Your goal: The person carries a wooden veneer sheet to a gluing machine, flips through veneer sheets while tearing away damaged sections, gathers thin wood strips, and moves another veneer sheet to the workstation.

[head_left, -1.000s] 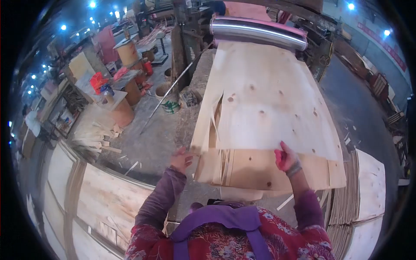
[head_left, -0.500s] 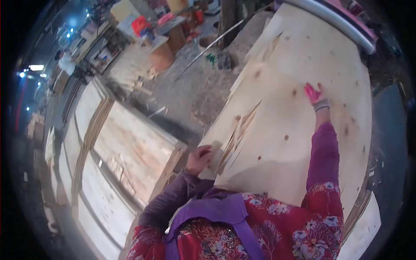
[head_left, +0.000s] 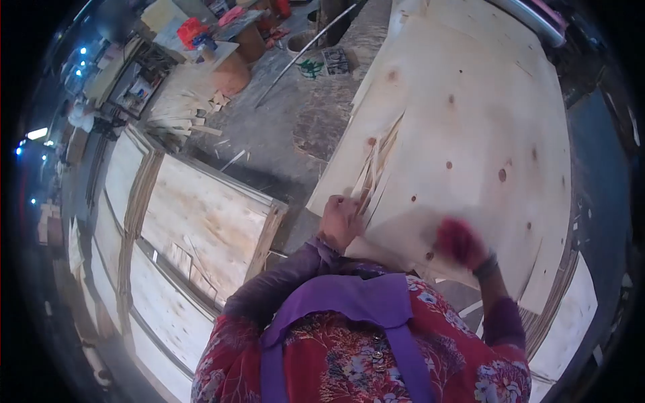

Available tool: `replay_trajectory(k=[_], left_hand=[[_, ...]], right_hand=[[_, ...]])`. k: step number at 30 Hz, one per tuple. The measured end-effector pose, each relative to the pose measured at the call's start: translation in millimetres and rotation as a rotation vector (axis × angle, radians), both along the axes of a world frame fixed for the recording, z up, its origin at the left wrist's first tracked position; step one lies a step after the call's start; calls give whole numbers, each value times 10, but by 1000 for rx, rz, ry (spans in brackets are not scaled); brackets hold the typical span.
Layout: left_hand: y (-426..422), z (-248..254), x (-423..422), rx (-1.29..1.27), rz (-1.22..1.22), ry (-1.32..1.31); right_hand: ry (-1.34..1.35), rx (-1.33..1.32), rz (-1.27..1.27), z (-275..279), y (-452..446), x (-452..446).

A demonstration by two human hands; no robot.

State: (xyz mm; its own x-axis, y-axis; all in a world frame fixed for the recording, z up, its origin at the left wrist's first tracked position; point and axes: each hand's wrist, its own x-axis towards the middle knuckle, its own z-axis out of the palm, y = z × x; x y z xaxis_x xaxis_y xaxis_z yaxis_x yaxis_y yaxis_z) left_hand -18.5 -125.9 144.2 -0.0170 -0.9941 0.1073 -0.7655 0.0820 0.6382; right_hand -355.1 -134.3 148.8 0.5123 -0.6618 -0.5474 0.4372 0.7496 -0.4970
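Observation:
A large pale wood veneer sheet with brown knots spreads out in front of me. Torn splinters run along a split in its left part. Bare and curled, my left hand is at the near end of that split; what its fingers hold, if anything, is hidden. My right hand, in a pink-red glove, is over the sheet's near part and smeared by motion, so its fingers cannot be made out.
Stacked wood sheets stand on my left, with more layers at lower right. A metal roller crosses the far end. A long pole leans over the littered floor. A person is far left.
My right hand has come back from far up the sheet toward my body. My left hand has moved right and forward to the split, its fingers now curled. The view has shifted slightly.

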Motion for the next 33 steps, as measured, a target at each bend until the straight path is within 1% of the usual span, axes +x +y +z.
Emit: replay_trajectory(k=[1,2,4,5,6,7,8,9,11,13,14,16,17,19,20,22,23,24,25,26,27,28,29,30,31,32,33], left_hand=[[-54,-36,38,-27,23,72],[-125,-59,89,-35,8,77],[-271,-55,178,151,13,469],[-318,-28,214,200,-11,554],[-344,46,250,197,-26,557],[-360,159,288,215,-38,624],[-379,279,306,233,-51,691],[-402,401,305,184,-61,628],[-434,640,254,159,-76,669],[-475,711,248,131,-82,707],[-514,671,263,134,-73,730],[-535,697,286,124,-62,751],[-521,729,284,112,-62,713],[-488,760,263,90,-59,674],[-470,758,232,67,-70,653],[-450,719,236,37,-76,631],[-470,666,274,68,-54,607],[-500,596,320,102,-32,583],[-538,458,385,99,-28,583],[-576,283,459,75,-33,580],[-603,203,491,47,-39,577],[-596,258,483,39,-36,577],[-542,327,467,75,-15,508],[-493,346,449,116,8,440],[-476,315,431,122,13,441],[-460,262,407,153,19,467],[-450,204,388,185,23,492]], right_hand=[[-3,44,120,170,295,63],[49,163,150,172,573,80],[48,156,163,239,887,167],[31,115,132,272,940,225],[13,74,102,311,971,293],[16,66,89,411,939,387],[94,-37,60,564,827,496],[174,-142,34,680,693,608],[116,-281,-131,767,396,841],[277,-385,-76,914,80,1064],[277,-397,-73,962,-42,1175],[405,-491,-61,1028,-253,1396],[404,-502,-57,1068,-339,1516],[489,-433,-11,1124,-477,1700],[486,-444,-9,1023,-570,1731],[466,-363,364,922,-720,1851],[491,-448,350,903,-717,1798],[503,-577,289,736,-913,1617],[512,-698,227,565,-1171,1244],[284,-381,13,691,-1466,772],[-100,-418,-199,517,-1805,125],[-63,-383,-549,852,-1824,-318],[-140,-470,-699,926,-1889,-898],[-102,-570,-767,991,-1769,-1286],[25,-643,-670,1112,-1555,-1514],[162,-346,-805,1445,-1231,-1278],[344,-372,-677,1444,-1034,-1491]])
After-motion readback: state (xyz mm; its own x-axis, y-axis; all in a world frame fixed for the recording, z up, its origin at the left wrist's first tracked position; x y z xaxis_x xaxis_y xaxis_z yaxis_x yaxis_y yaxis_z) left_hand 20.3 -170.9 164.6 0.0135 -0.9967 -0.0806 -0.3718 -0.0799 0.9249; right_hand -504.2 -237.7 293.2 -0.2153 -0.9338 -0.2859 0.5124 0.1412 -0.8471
